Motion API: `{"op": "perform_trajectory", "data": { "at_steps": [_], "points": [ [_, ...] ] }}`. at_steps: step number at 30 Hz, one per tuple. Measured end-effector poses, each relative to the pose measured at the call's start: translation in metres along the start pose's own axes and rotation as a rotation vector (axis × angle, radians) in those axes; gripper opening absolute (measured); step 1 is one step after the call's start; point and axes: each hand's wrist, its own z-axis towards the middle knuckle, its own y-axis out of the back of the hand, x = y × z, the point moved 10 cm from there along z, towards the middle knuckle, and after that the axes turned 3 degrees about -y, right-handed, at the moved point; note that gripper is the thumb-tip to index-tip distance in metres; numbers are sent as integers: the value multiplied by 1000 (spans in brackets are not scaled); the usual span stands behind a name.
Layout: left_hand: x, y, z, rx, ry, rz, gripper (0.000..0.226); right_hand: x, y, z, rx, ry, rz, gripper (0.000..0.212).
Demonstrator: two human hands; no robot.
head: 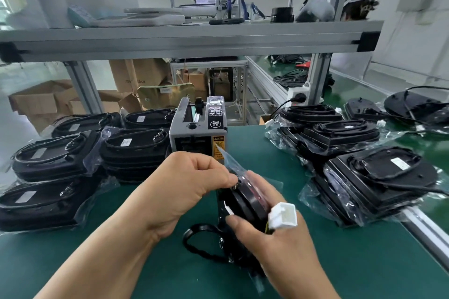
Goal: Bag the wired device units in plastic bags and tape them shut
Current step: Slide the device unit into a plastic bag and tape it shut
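Observation:
A black wired device unit point(245, 204) stands on edge in a clear plastic bag point(232, 160) over the green mat. My left hand point(184, 184) pinches the bag's top flap at the unit's upper edge. My right hand point(274, 240) grips the unit from the right, thumb on its lower face. A white connector point(283, 215) on the unit's wire lies over my right fingers. The black cable loop point(201, 243) hangs down onto the mat. Right behind stands the grey tape dispenser point(198, 132).
Stacks of bagged black units point(56, 155) fill the left of the green mat point(352, 262). More units in bags point(379, 177) are piled on the right, with unbagged ones point(413, 107) beyond. An aluminium shelf beam point(184, 39) crosses overhead. The bench's metal edge point(427, 233) runs along the right.

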Motion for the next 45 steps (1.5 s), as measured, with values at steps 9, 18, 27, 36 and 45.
{"op": "perform_trajectory", "data": {
  "at_steps": [9, 18, 27, 36, 45],
  "points": [
    [4, -2, 0, -35, 51, -118, 11, 1, -2, -2, 4, 8, -4, 73],
    [5, 4, 3, -99, -23, -2, 11, -1, -3, -1, 5, 24, 6, 71],
    [6, 8, 4, -141, -62, 72, 14, -1, -3, -1, 10, 32, 21, 74],
    [9, 9, 8, -126, -50, 44, 17, 0, -3, -1, 10, 42, 22, 72],
    [6, 8, 7, -122, -72, 63, 13, 0, -5, -1, 19, 53, 30, 76]
  ]
}}
